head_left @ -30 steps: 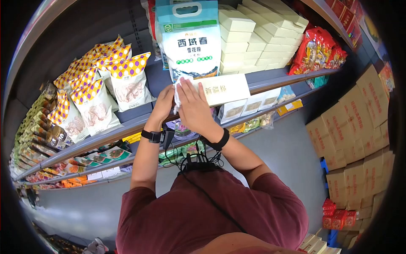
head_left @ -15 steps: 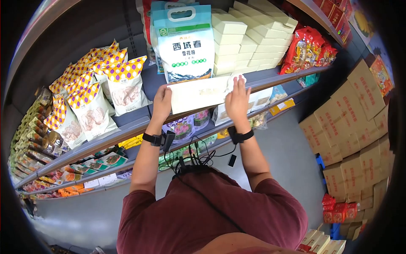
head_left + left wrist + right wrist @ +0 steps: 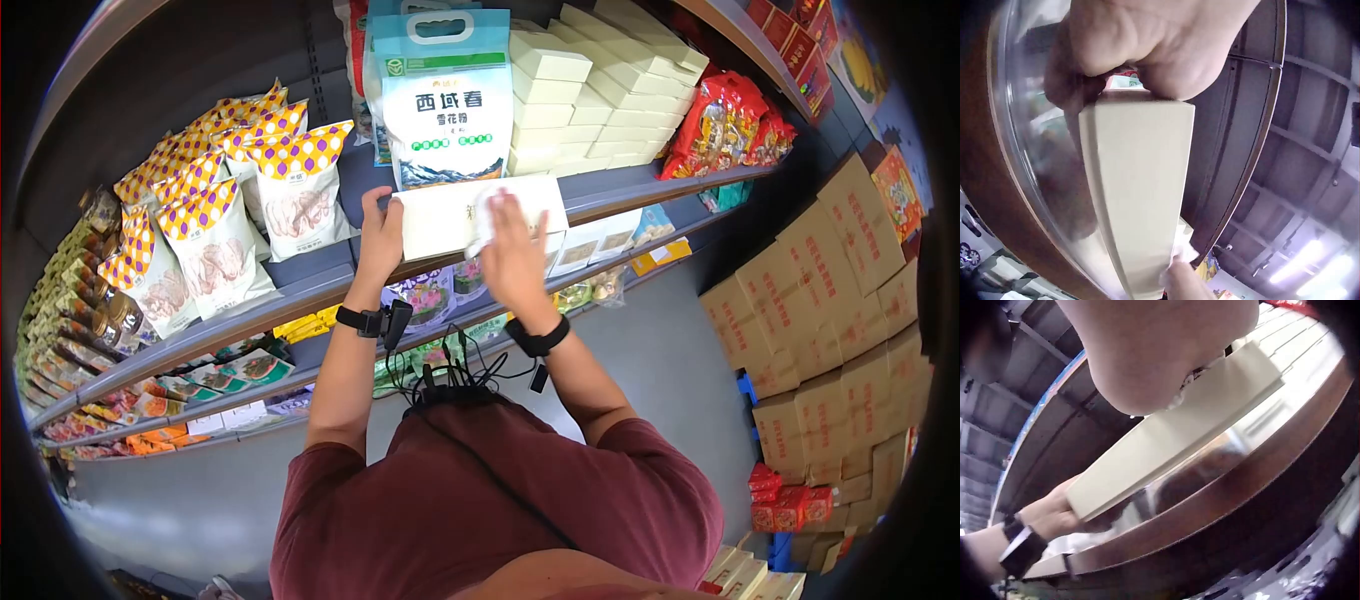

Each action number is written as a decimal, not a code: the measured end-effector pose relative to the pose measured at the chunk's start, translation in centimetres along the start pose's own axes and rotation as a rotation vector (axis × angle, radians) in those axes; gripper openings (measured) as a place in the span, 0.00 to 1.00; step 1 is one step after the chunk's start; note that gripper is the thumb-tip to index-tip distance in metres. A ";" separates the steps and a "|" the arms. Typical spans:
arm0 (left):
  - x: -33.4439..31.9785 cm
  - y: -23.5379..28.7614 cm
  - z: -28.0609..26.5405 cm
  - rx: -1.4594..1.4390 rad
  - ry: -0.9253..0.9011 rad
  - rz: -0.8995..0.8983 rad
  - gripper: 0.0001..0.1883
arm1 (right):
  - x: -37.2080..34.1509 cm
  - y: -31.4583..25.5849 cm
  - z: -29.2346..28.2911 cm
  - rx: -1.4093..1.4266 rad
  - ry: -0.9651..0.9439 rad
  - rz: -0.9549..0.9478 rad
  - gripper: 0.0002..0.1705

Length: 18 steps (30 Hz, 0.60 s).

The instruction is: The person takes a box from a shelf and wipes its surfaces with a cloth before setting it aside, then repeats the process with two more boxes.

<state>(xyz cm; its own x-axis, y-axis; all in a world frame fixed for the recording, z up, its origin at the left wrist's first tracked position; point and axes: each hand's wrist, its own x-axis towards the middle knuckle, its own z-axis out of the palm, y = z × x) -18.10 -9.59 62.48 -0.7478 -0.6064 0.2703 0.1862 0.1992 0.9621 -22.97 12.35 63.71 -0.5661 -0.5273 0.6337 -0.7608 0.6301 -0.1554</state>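
Head view: white bags at ten o'clock; left hand, fingers curled, grips the closed box at twelve; right hand, fingers nearly straight, presses cloth on it; red bag at two.

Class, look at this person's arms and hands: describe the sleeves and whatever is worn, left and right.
Both sleeves are short and maroon. A black band with a boxy black device circles the left wrist; a black strap circles the right. The left hand and right hand are ungloved.
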 end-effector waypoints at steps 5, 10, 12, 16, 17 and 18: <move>-0.3 0.4 0.1 0.018 0.013 0.020 0.20 | -1.3 8.1 0.1 0.001 0.095 0.235 0.36; -0.6 0.9 0.2 0.064 0.003 0.079 0.18 | -0.7 4.6 0.8 -0.009 0.166 0.235 0.36; -0.9 1.1 0.1 0.084 -0.005 0.088 0.18 | -0.2 1.7 0.7 -0.020 0.118 0.177 0.37; -0.9 1.0 -0.1 0.081 -0.035 0.086 0.17 | 0.1 -4.3 1.0 0.152 0.017 -0.011 0.41; -0.9 0.9 0.0 0.085 -0.048 0.083 0.17 | 0.2 -5.5 0.9 0.207 -0.021 -0.028 0.42; -0.9 1.0 0.1 -0.005 -0.030 0.078 0.17 | 0.1 -5.7 1.2 0.236 -0.017 -0.053 0.42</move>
<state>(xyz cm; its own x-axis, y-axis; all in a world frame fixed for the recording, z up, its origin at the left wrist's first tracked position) -17.32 -8.83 63.18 -0.7498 -0.5657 0.3431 0.2476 0.2410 0.9384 -19.02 8.02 63.76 -0.5269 -0.5673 0.6329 -0.8417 0.4517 -0.2959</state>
